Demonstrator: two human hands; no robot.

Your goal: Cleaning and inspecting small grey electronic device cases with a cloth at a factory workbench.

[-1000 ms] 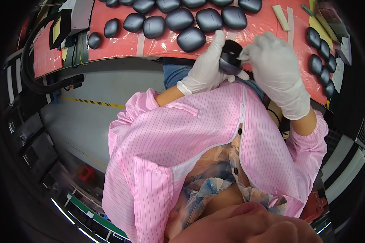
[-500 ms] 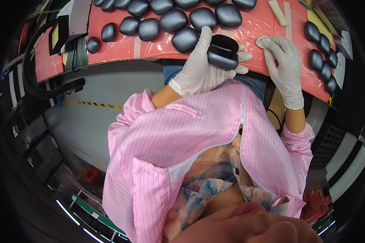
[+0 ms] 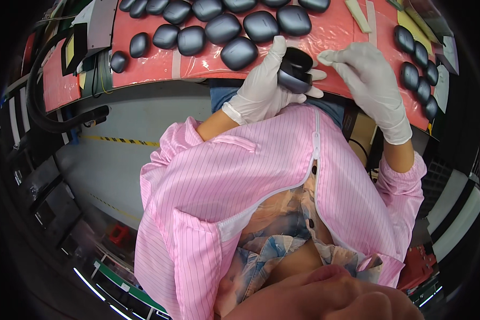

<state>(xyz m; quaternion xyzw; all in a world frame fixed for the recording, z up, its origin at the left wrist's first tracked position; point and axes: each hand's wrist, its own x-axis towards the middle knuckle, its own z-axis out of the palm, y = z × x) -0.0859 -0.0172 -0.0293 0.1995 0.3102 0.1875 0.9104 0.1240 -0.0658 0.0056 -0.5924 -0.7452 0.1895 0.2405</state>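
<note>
My left hand point(image 3: 258, 85), in a white glove, is closed round a dark, glossy charging case point(image 3: 294, 81) with its lid raised. The case is tilted, its opening facing up and toward the right hand; what lies inside is too dark to tell. My right hand point(image 3: 372, 85), also gloved in white, pinches a small white wad of cloth point(image 3: 326, 57) between thumb and fingers. That wad is just right of the case and apart from it. Closed grey-blue cases point(image 3: 239, 53) lie on the red table mat point(image 3: 197, 66) just beyond my left hand.
More closed cases point(image 3: 409, 76) are grouped at the mat's right side. A pale flat strip point(image 3: 358, 16) lies at the far right of the middle. At the left, a black flexible hose point(image 3: 53, 122) curves beside the table, near a grey box point(image 3: 100, 26).
My right hand has moved left toward the case with the white wad. The left hand has turned the case slightly, so it tilts more. The view has shifted a little.
</note>
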